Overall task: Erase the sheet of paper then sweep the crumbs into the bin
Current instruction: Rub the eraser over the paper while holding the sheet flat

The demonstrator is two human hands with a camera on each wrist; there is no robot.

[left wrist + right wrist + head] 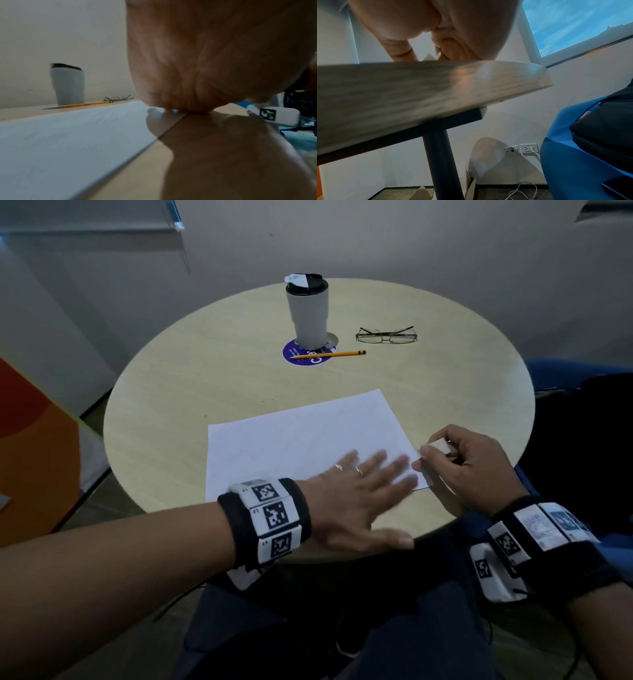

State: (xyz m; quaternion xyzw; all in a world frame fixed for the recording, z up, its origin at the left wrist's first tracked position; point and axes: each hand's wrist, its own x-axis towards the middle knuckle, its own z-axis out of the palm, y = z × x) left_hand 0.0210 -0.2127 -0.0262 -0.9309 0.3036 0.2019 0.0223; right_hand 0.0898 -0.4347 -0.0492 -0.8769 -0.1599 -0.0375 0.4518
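**Flat left palm on the paper, eraser pinched in the right**

Head view: the left hand (356, 494) lies spread flat on the sheet of paper (294, 440) near the counter (205, 378) edge; the right hand (462, 460) pinches an eraser (440, 446) at the sheet's right corner.

Left wrist view: palm on the paper's edge; cup (68, 85) and pencil (85, 104) beyond.

Right wrist view: curled fingers (402, 52) above the counter rim.
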